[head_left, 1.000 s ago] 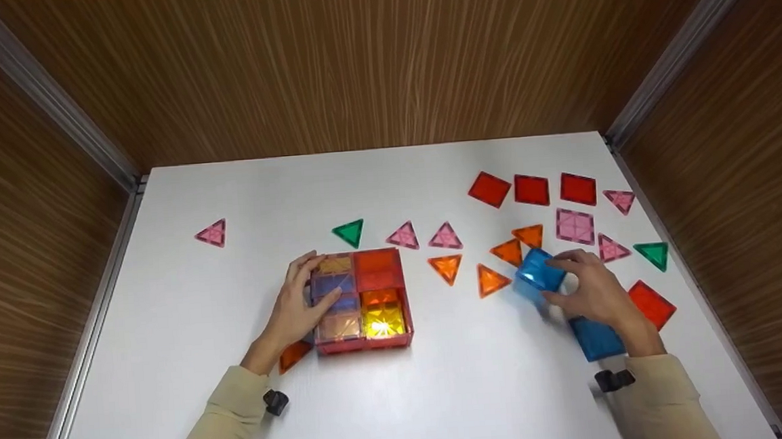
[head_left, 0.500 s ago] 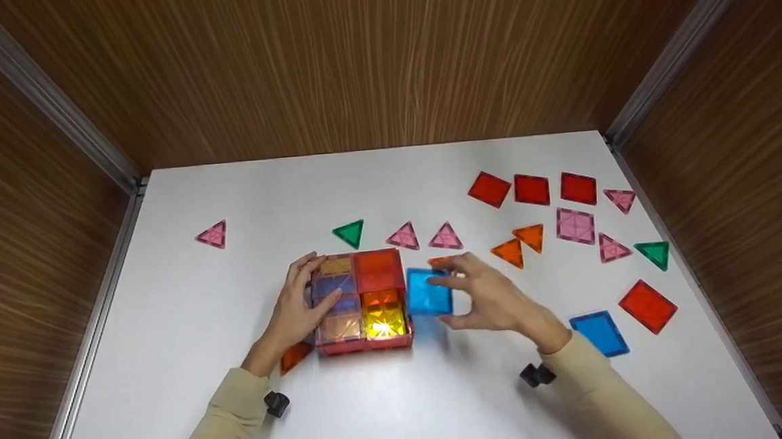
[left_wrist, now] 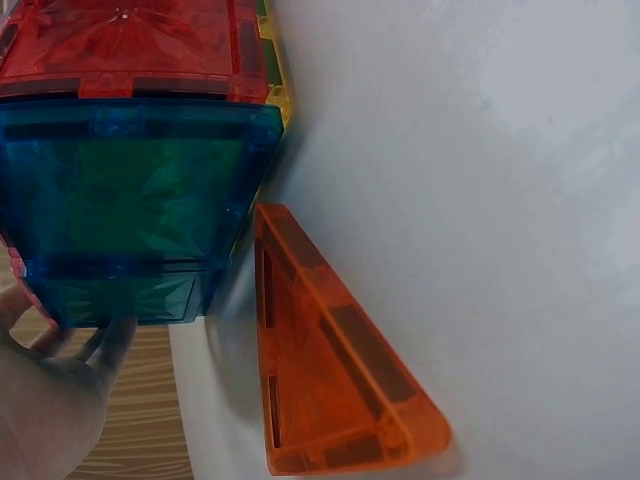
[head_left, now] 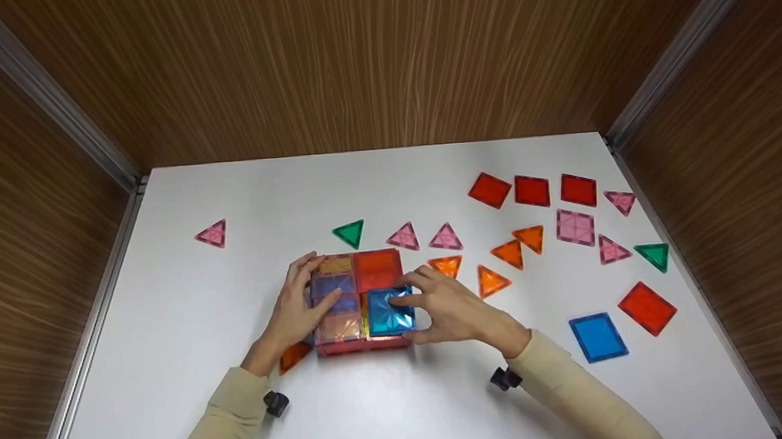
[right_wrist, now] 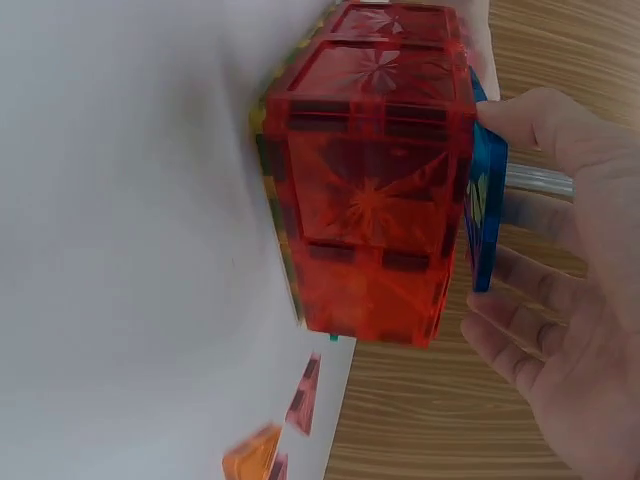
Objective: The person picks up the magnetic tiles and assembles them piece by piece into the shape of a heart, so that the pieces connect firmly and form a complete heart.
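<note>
A box built of see-through magnetic tiles (head_left: 377, 268) stands on the table, with red, purple and peach squares on top. My left hand (head_left: 298, 306) holds its left side, the thumb lying on the top face and the fingers at the far left corner. In my right hand (head_left: 447, 308) a blue square magnetic tile (head_left: 386, 313) is held by its edges, over the near right quarter of the top. In the right wrist view the blue tile (right_wrist: 485, 195) is right at the box's top, thumb on one edge and fingers on the other.
Beside the box's left wall lies an orange triangle tile (left_wrist: 330, 370). Right of the box are orange triangles (head_left: 492, 281), pink triangles (head_left: 446, 236), red squares (head_left: 532, 190), a pink square (head_left: 575, 226) and another blue square (head_left: 598, 337). Wooden panels (head_left: 368, 65) border the table.
My right hand has carried the blue square tile leftward from the right of the table to the box's top, covering the gap where yellow showed. The left hand has stayed put.
</note>
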The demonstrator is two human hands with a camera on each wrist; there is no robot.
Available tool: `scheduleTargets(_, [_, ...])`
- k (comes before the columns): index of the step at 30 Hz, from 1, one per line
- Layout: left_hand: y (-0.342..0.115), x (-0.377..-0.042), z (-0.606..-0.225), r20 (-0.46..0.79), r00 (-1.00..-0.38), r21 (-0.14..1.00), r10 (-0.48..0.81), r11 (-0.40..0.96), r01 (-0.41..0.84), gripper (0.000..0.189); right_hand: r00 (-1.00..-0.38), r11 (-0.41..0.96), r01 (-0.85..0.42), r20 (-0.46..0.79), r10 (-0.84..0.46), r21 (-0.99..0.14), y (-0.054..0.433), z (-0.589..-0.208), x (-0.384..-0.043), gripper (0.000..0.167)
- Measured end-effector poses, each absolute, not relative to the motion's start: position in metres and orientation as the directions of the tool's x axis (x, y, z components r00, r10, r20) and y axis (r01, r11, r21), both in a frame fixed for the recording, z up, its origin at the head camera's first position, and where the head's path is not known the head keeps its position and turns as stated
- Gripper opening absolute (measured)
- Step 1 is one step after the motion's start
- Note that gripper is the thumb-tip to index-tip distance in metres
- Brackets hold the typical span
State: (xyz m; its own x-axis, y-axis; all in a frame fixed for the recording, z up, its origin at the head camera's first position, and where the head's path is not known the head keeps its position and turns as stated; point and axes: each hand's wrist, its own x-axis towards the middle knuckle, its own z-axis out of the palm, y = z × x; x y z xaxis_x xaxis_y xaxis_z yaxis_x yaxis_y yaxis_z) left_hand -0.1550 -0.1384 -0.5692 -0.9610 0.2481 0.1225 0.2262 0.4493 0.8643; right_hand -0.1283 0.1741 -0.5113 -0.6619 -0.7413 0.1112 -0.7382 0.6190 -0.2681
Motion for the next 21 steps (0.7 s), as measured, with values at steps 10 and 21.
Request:
scheduleTargets(10, [-0.138, -0.155, -0.570, 0.091, -0.966, 0.867, 0.243, 0.459, 0.197, 0.069, -0.638, 0.557, -0.754, 0.186, -0.747, -0.347, 0.172, -0.526, -0.128, 0.059])
scheduleTargets(21, [-0.138, -0.155, -0.568, 0.095, -0.964, 0.863, 0.250, 0.463, 0.205, 0.070, -0.717, 0.584, -0.677, 0.225, -0.659, -0.447, 0.192, -0.545, -0.115, 0.070])
